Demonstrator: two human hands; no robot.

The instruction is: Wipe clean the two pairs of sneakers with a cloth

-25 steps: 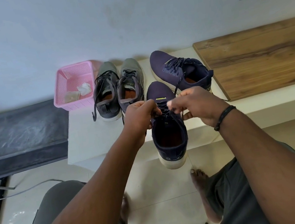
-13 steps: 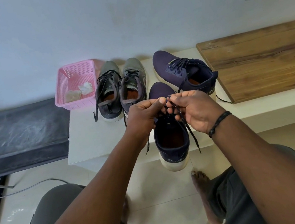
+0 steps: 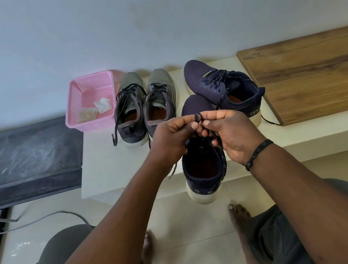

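Observation:
A navy sneaker (image 3: 204,170) with a white sole sits at the front edge of the white ledge (image 3: 105,166), its heel jutting over the floor. My left hand (image 3: 172,135) and my right hand (image 3: 229,129) meet above its tongue, and each pinches the dark laces (image 3: 198,117). The other navy sneaker (image 3: 223,88) lies behind, angled right. A grey pair (image 3: 145,104) stands side by side to the left. Crumpled cloths (image 3: 101,104) lie in the pink basket (image 3: 91,99).
A wooden board (image 3: 315,73) covers the ledge on the right. A dark dusty shelf (image 3: 20,155) adjoins the ledge on the left, with a cable (image 3: 45,219) on the tiled floor below. My knees and bare feet are beneath the ledge.
My hands came together over the tongue and lifted the laces slightly. A loose lace end now hangs below my left hand.

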